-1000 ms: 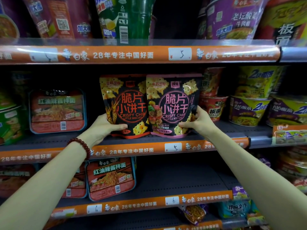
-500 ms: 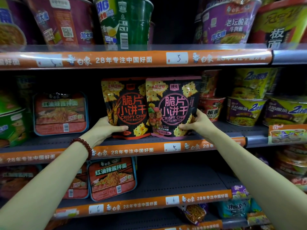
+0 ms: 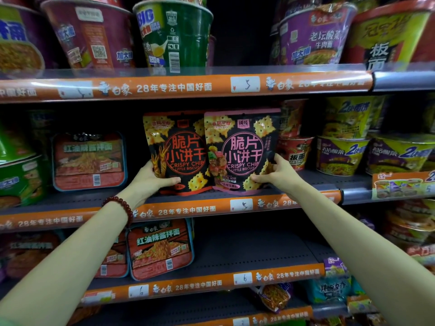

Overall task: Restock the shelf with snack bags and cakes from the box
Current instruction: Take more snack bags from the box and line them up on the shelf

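Observation:
Two black crispy-chip snack bags stand upright side by side on the middle shelf. The red-trimmed bag is on the left and the pink-trimmed bag overlaps its right edge. My left hand grips the lower left corner of the red-trimmed bag, thumb across its front. My right hand grips the lower right corner of the pink-trimmed bag. A red bead bracelet circles my left wrist. The box is not in view.
Red noodle trays stand left of the bags, noodle bowls to the right. Large noodle cups line the top shelf. On the lower shelf sits another red tray, with bare shelf beside it.
Both hands keep their grip on the bags, which stay on the shelf. The view has shifted slightly closer and downward; the bags themselves have barely moved.

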A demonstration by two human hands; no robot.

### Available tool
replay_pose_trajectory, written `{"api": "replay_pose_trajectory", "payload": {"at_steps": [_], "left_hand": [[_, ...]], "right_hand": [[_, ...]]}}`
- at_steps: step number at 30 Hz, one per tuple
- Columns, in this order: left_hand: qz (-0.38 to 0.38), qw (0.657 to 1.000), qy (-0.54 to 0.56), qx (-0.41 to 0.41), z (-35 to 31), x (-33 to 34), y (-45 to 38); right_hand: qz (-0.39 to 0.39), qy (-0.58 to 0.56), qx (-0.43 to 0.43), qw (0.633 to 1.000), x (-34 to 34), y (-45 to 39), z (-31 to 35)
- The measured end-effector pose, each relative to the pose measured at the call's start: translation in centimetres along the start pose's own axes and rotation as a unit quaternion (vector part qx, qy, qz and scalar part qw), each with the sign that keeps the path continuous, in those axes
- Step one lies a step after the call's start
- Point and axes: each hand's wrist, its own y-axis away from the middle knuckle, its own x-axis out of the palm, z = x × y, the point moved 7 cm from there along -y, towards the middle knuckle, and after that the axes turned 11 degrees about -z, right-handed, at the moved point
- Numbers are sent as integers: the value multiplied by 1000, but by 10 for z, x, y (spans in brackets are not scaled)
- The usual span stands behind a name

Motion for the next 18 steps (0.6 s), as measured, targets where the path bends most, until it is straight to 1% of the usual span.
{"api": "replay_pose_trajectory", "payload": {"at_steps": [2, 5, 8, 11, 14, 18], "left_hand": [[-14, 1000, -7, 5, -4, -4, 5], [-40, 999, -18, 5, -4, -10, 9], [-72, 994, -82, 11, -2, -21, 14], [-95, 985, -145, 20, -2, -26, 23], [-118, 974, -193, 29, -6, -24, 36], [-144, 953, -251, 88, -25, -11, 56]], "right_hand": [[-2, 19, -4, 1000, -3, 2, -2], [-34, 71, -14, 997, -11, 5, -3], [-68, 132, -39, 988, -19, 11, 3], [-63, 174, -66, 980, -22, 18, 8], [-56, 193, -76, 977, -25, 26, 11], [-48, 214, -98, 971, -34, 38, 14]]}}
